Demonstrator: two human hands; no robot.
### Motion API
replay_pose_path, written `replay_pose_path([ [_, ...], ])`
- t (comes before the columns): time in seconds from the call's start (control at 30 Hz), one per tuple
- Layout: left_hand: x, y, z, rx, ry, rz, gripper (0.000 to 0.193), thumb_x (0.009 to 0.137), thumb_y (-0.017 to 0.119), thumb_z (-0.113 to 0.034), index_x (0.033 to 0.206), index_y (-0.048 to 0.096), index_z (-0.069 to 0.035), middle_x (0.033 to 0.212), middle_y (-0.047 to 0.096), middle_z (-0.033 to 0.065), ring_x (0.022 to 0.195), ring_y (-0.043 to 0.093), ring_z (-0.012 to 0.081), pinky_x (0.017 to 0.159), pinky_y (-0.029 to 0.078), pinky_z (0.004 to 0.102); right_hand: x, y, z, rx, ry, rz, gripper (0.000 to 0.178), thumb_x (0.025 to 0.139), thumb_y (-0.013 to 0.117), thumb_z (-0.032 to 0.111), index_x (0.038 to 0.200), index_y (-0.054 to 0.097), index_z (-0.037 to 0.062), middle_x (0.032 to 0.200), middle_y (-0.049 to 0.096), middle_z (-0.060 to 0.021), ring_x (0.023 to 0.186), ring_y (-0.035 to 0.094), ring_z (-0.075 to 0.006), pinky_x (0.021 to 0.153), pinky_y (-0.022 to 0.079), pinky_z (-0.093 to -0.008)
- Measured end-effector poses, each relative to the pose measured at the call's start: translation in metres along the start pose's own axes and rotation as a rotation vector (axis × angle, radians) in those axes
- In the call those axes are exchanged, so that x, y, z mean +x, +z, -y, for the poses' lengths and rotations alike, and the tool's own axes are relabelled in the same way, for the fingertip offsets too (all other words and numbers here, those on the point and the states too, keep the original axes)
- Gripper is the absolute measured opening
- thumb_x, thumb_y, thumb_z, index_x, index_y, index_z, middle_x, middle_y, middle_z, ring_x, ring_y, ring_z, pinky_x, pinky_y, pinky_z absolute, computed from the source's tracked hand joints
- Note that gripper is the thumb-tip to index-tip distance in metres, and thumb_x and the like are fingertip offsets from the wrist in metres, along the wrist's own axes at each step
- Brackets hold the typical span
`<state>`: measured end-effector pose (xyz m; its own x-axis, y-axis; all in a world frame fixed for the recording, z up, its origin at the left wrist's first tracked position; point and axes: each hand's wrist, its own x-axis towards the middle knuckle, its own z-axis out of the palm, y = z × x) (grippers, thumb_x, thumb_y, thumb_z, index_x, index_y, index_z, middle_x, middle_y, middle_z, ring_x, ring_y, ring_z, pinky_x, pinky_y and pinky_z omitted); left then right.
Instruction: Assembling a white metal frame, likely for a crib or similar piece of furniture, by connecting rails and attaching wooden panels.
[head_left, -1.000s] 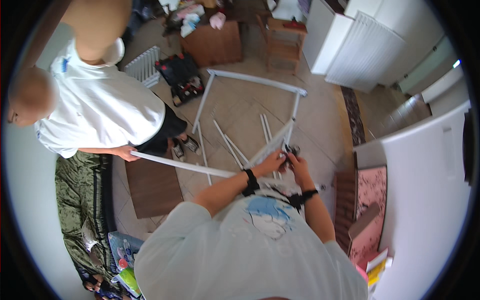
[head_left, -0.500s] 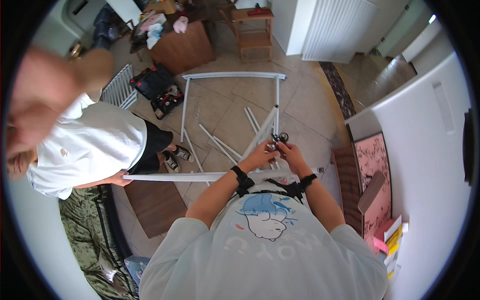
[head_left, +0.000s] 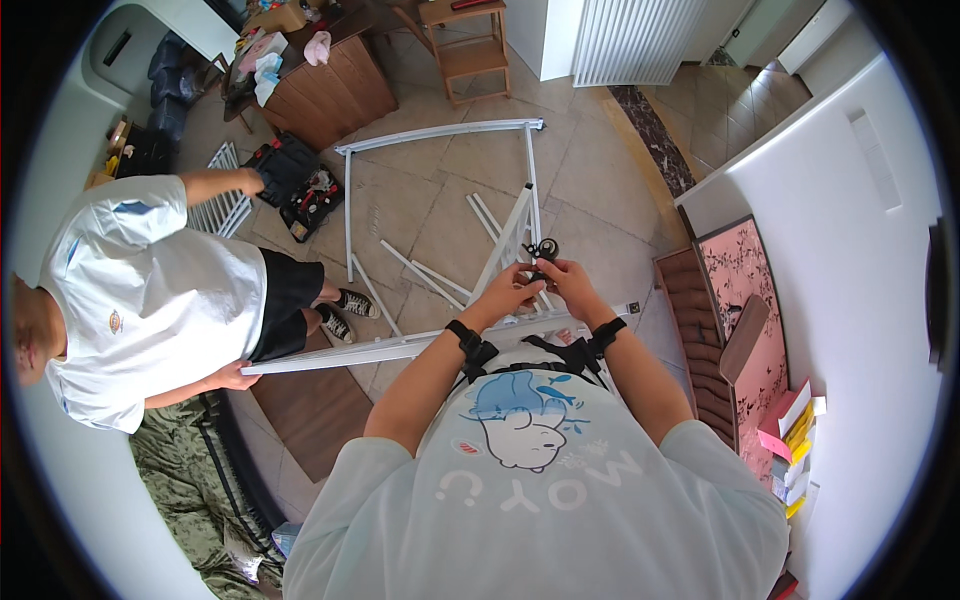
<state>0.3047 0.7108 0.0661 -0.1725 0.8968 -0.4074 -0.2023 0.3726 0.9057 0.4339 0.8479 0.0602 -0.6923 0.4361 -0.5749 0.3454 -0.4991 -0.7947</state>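
Note:
Over the frame's near corner, my two hands meet at a small black caster wheel (head_left: 546, 250). My right hand (head_left: 572, 284) is closed on it from the right, thumb and fingers pinched. My left hand (head_left: 508, 290) pinches at its lower part from the left; the fingers hide what lies between them. Just below my hands runs a long white metal bar (head_left: 420, 345), crossing in front of my waist. Another white bar (head_left: 510, 235) slants away behind my left hand. At the left, a co-worker's hand (head_left: 236, 376) grips the long bar's far end.
A white rectangular frame (head_left: 440, 135) and several loose white rods (head_left: 415, 268) lie on the tiled floor. The co-worker (head_left: 170, 290) stands at the left beside an open black tool case (head_left: 305, 195). A brown board (head_left: 310, 415) lies below the bar; a pink-patterned panel (head_left: 750, 290) leans at the right wall.
The co-worker has straightened from leaning close and now stretches one arm toward the tool case. My hands stay together on the caster wheel, its wheel turned slightly. My view has shifted a little.

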Motion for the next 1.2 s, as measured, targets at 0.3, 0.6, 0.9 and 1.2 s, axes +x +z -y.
replay_pose_path([
  [0.3,0.005,0.004,0.011,-0.274,-0.116,-0.052,0.033,0.104,0.046,-0.032,0.122,0.053,-0.005,0.088,0.06,0.0061,0.072,0.06,0.0164,0.069,0.053,0.0305,0.002,0.002,-0.002,-0.013,-0.002,-0.03,0.028,0.092,0.069,0.034,0.1,0.068,0.0064,0.079,0.055,0.0049,0.07,0.048,-0.0057,0.067,0.042,-0.0224],
  [0.6,-0.036,-0.085,0.033,-0.724,0.082,-0.41,0.012,0.098,0.057,-0.019,0.104,0.06,-0.009,0.083,0.063,0.005,0.075,0.061,0.0148,0.067,0.05,0.0267,-0.001,-0.003,0.003,0.088,-0.025,-0.18,0.03,0.093,0.067,0.034,0.093,0.069,0.0045,0.069,0.046,0.0063,0.063,0.043,-0.0051,0.06,0.038,-0.0209],
  [0.9,-0.142,-0.216,0.005,-1.184,0.517,-0.871,0.025,0.1,0.057,-0.024,0.114,0.058,-0.004,0.107,0.063,0.0076,0.093,0.059,0.0172,0.083,0.052,0.0289,0.005,0.004,0.002,-0.092,-0.072,-0.229,0.032,0.092,0.068,0.034,0.092,0.07,0.0021,0.066,0.049,0.0051,0.059,0.043,-0.0053,0.058,0.037,-0.0219],
  [1.2,-0.157,-0.225,0.023,-1.269,0.47,-0.893,0.03,0.101,0.054,-0.031,0.113,0.058,-0.003,0.101,0.065,0.0083,0.092,0.061,0.0189,0.084,0.052,0.0304,0.002,0.007,-0.002,-0.197,-0.157,-0.288,0.032,0.088,0.073,0.035,0.091,0.07,0.0026,0.065,0.051,0.004,0.059,0.043,-0.0069,0.056,0.034,-0.0237],
])
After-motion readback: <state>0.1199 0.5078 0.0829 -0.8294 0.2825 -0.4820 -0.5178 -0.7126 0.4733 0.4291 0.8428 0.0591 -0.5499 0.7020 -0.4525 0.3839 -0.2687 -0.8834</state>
